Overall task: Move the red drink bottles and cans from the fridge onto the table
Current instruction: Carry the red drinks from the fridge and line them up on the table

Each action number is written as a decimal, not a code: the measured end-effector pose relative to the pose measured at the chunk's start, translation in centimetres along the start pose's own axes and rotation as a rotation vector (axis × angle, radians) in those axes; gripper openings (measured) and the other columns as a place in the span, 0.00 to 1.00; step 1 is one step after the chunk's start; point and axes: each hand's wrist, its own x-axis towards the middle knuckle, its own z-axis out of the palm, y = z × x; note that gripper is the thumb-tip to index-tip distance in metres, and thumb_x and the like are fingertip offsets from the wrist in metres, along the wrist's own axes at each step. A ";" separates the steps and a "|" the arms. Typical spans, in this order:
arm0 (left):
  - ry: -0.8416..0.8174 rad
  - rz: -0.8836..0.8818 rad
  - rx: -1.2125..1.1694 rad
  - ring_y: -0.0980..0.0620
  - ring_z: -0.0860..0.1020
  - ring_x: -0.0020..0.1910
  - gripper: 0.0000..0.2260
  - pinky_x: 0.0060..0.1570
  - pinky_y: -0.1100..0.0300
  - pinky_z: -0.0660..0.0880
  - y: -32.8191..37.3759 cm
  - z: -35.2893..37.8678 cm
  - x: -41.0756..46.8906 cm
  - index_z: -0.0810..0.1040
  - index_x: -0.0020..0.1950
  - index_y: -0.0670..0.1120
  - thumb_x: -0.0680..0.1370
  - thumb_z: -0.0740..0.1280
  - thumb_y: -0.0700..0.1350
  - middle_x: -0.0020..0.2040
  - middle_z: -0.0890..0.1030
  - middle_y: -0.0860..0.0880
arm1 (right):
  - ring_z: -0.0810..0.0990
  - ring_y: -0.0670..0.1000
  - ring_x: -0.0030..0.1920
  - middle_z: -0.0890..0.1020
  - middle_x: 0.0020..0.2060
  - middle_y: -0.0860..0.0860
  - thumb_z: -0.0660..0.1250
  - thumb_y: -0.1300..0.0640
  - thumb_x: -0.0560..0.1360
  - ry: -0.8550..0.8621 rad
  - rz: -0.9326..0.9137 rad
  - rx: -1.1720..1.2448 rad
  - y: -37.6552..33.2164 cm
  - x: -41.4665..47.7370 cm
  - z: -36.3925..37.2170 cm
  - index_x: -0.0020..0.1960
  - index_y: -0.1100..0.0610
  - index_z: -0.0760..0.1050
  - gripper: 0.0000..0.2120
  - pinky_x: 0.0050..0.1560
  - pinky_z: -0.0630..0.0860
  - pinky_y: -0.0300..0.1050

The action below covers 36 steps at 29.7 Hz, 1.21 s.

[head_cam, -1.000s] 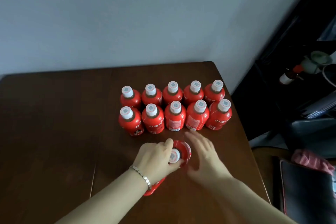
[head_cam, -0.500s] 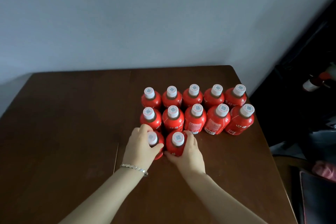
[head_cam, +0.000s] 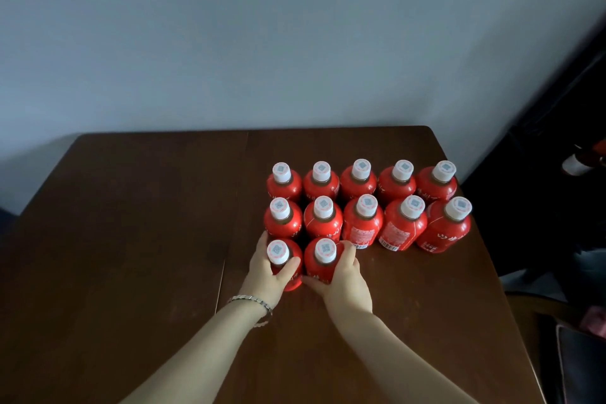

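Looks down on a dark brown wooden counter (head_cam: 131, 239) pushed against a pale grey wall (head_cam: 295, 43). Shows wide bare wood over the whole left half and along the near strip, crossed only by a thin seam (head_cam: 219, 282) running near to far just left of the left wrist. Offers far less room on the right, with the rightmost bottle (head_cam: 449, 229) of the second row just beside the counter's right edge and dark furniture (head_cam: 574, 108) beyond that edge. Keeps a band of open wood between the far row (head_cam: 360, 180) and the counter's far edge. Counts twelve upright red bottles right of centre, all with white caps bearing a small printed square and with white lettering or label panels on the red bodies: five in the far row, five in the middle row (head_cam: 364, 223) close in front of it, two in a near row at the left end. Wraps the left hand (head_cam: 269, 275), a metal bracelet (head_cam: 252, 300) at its wrist, around the near-left bottle (head_cam: 278, 251), fingers on its left side and thumb across its front. Curls the right hand (head_cam: 344, 279) around the near-right bottle (head_cam: 324, 251), thumb low on its near side and fingers round its right side. Sets both held bottles side by side, nearly touching, on the counter just in front of the middle row's two leftmost bottles.
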 end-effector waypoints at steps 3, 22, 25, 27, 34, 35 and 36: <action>-0.041 -0.117 0.061 0.48 0.64 0.72 0.36 0.71 0.52 0.62 0.6 -0.1 0.2 0.48 0.77 0.49 0.76 0.68 0.46 0.74 0.63 0.47 | 0.75 0.56 0.64 0.68 0.68 0.53 0.71 0.46 0.71 -0.074 0.071 -0.185 -0.7 0.2 -0.9 0.76 0.55 0.45 0.45 0.57 0.74 0.50; -0.645 0.437 0.961 0.47 0.77 0.56 0.11 0.53 0.59 0.71 7.1 3.5 -15.6 0.77 0.54 0.47 0.79 0.56 0.47 0.56 0.80 0.47 | 0.76 0.53 0.61 0.76 0.63 0.53 0.61 0.48 0.77 -0.041 0.368 -0.394 4.5 -21.7 -8.8 0.69 0.58 0.68 0.23 0.58 0.75 0.45; -0.776 0.629 1.053 0.49 0.77 0.55 0.11 0.54 0.58 0.72 7.8 5.7 -21.1 0.75 0.57 0.49 0.80 0.56 0.49 0.57 0.79 0.49 | 0.77 0.53 0.58 0.76 0.62 0.54 0.59 0.50 0.79 0.073 0.434 -0.359 7.2 -29.4 -8.6 0.69 0.57 0.68 0.21 0.54 0.74 0.41; -0.858 0.784 1.107 0.49 0.76 0.54 0.12 0.52 0.58 0.72 8.1 7.7 -25.3 0.74 0.58 0.49 0.80 0.55 0.49 0.58 0.78 0.49 | 0.77 0.53 0.55 0.77 0.61 0.55 0.58 0.51 0.80 0.152 0.487 -0.340 9.2 -34.7 -8.7 0.67 0.57 0.71 0.19 0.53 0.73 0.40; -1.146 1.273 1.122 0.44 0.77 0.55 0.13 0.55 0.55 0.73 6.7 16.3 -45.2 0.75 0.58 0.44 0.80 0.56 0.48 0.58 0.79 0.44 | 0.73 0.55 0.65 0.76 0.65 0.53 0.60 0.49 0.79 0.469 0.810 -0.106 18.2 -56.8 -7.9 0.70 0.57 0.66 0.22 0.60 0.69 0.44; -1.185 1.339 1.132 0.44 0.77 0.56 0.13 0.55 0.56 0.73 6.0 17.5 -48.7 0.76 0.58 0.44 0.80 0.56 0.48 0.58 0.79 0.44 | 0.73 0.54 0.64 0.76 0.64 0.52 0.60 0.48 0.79 0.519 0.861 -0.079 19.8 -60.2 -7.1 0.70 0.55 0.66 0.22 0.60 0.69 0.44; -1.218 1.415 1.144 0.44 0.77 0.56 0.13 0.55 0.56 0.73 5.1 18.6 -52.5 0.76 0.58 0.45 0.79 0.56 0.48 0.58 0.79 0.44 | 0.74 0.54 0.64 0.77 0.64 0.51 0.60 0.47 0.78 0.576 0.914 -0.055 21.1 -64.2 -6.2 0.69 0.53 0.67 0.21 0.60 0.70 0.44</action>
